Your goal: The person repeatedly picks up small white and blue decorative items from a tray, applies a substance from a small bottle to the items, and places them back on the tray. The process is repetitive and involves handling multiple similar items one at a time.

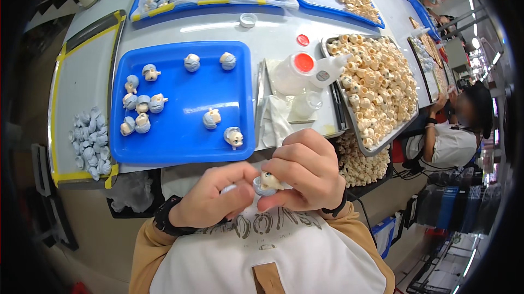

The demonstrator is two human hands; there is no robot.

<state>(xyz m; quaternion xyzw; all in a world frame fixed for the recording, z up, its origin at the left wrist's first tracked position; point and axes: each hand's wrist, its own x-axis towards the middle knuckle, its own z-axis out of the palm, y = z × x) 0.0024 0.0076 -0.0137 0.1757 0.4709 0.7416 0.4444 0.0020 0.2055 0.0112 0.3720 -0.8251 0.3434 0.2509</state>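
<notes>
In front of my chest, a small doll head with a pale face and blue-grey hair is held between both hands. My right hand grips its face side, fingers curled round it. My left hand is closed, with thumb and forefinger against the blue hair. A bit of light blue shows between the left fingers; whether it is a separate piece I cannot tell. Just beyond my hands, a blue tray carries several similar heads, spread apart on the right and clustered on the left.
Loose blue hair pieces lie in a yellow-taped tray at left. To the right stand a white bottle with a red cap, a small clear jar, and a metal tray heaped with pale head parts. Another person sits at far right.
</notes>
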